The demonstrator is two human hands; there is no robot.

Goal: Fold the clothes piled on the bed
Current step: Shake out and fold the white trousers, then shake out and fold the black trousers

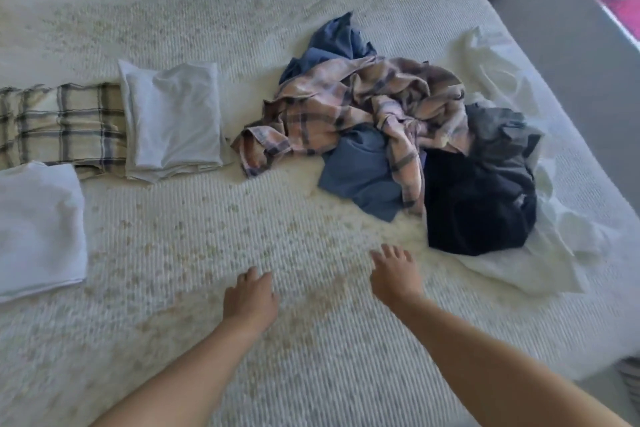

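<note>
Cream textured bed [311, 340] beside grey floor [561, 55] holds clothes pile [398, 135].

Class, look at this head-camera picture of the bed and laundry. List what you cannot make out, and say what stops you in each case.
- Plaid folded cloth: cut off by the left edge, partly under the grey folded shirt.
- White folded cloth: left part outside the head view.
- Blue garment: mostly buried under the plaid shirt; type unclear.
- Black garment: too dark, no detail.
- Left hand and right hand: motion-blurred; contact with the bed unclear.
</note>
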